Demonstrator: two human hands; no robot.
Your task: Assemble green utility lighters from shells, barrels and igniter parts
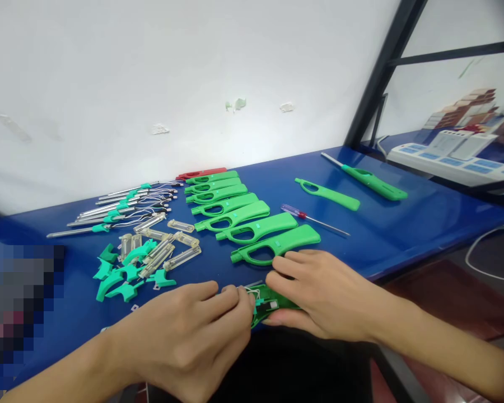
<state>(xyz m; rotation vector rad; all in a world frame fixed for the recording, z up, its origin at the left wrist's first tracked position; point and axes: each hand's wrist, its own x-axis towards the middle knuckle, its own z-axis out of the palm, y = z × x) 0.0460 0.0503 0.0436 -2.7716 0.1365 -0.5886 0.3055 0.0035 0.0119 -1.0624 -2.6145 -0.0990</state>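
Note:
At the table's front edge lies an open green lighter casing (283, 299), held between both hands. Inside it show a black part with a whitish block (273, 305), a teal trigger piece and white wires. My right hand (319, 291) grips the casing's rear end, thumb below and fingers above. The fingers of my left hand (197, 330) are closed over its front end; they hide what lies under the fingertips. Just beyond, several green casing halves (285, 240) lie in a row with a red one (205, 172) at the far end.
Left of the row lie metal lighter tubes with wires (117, 212), clear fuel tanks (182, 257) and teal triggers (124, 291). To the right are a screwdriver (319, 219), another green casing half (330, 193) and an assembled lighter (372, 182). A black metal frame (382, 73) stands behind.

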